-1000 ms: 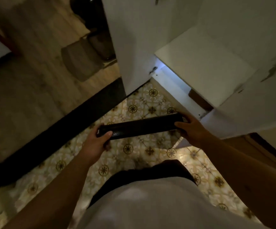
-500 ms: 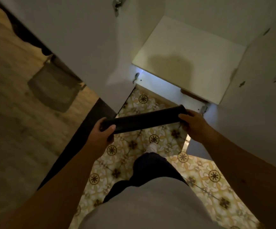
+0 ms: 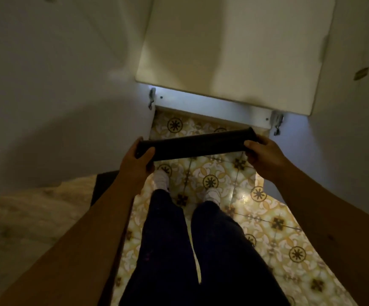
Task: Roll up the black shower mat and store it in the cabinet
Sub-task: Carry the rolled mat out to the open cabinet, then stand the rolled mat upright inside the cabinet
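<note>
The black shower mat [image 3: 198, 144] is rolled into a tight tube and held level in the air, just in front of the open white cabinet. My left hand [image 3: 136, 161] grips its left end and my right hand [image 3: 264, 152] grips its right end. The cabinet's bottom shelf [image 3: 223, 51] lies bare directly beyond the roll, a little higher in the view. Its lower front edge [image 3: 212, 107] with two metal hinges sits just past the mat.
An open cabinet door [image 3: 57, 74] stands on the left and another door [image 3: 351, 85] on the right, framing a narrow gap. Below are patterned yellow floor tiles [image 3: 267, 228], my dark-trousered legs and white shoes, and a dark threshold strip [image 3: 104, 184] at the left.
The view has swung to face the cabinet squarely and come closer. The rolled mat, still held at both ends, now lines up with the opening between the two doors.
</note>
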{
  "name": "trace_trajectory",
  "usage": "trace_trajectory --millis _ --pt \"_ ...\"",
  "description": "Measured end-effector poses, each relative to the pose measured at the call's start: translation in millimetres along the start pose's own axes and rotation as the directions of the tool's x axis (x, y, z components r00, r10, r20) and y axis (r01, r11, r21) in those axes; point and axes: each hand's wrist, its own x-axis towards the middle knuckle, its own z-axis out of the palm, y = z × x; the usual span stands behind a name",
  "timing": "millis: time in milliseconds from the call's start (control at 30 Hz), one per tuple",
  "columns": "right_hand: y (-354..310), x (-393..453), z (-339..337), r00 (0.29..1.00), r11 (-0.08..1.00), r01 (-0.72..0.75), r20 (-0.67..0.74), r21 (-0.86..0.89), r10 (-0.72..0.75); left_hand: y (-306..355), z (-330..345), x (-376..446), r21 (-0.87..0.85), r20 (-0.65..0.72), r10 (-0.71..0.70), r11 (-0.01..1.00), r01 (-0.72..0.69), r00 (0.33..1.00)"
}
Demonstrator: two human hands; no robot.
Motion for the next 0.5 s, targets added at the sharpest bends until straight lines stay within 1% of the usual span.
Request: trace_trajectory --millis 100,200,267,333,400,500 --pt "27.3 51.4 -7.1 1.000 0.997 -0.001 -0.025 0.077 0.003 -13.3 4.4 73.7 0.098 0.105 0.017 0.995 -0.027 0.994" --pt "61.5 128.5 -12.0 0.997 0.998 -0.002 -0.083 0.064 0.008 -43.7 10.8 170.0 0.137 0.142 -0.010 0.990 -0.010 0.990" --pt "83.4 181.2 -13.5 0.996 0.996 0.030 -0.085 0.081 -0.023 -66.2 16.2 228.6 0.152 0.163 -0.023 0.988 -0.002 0.986" --pt "102.7 231.7 -17.0 0.996 0.992 0.069 -0.065 0.110 -0.063 -90.4 17.7 281.3 0.145 0.181 -0.004 0.989 -0.023 0.983" --pt "109.6 271.2 -19.8 0.995 0.988 0.101 -0.007 0.115 -0.101 -105.4 22.6 320.7 0.120 0.214 -0.014 0.993 -0.012 0.977" --pt "111.0 325.8 -21.8 0.987 0.985 0.155 0.040 0.069 -0.158 -122.2 31.1 371.8 0.096 0.234 -0.003 0.995 -0.020 0.972"
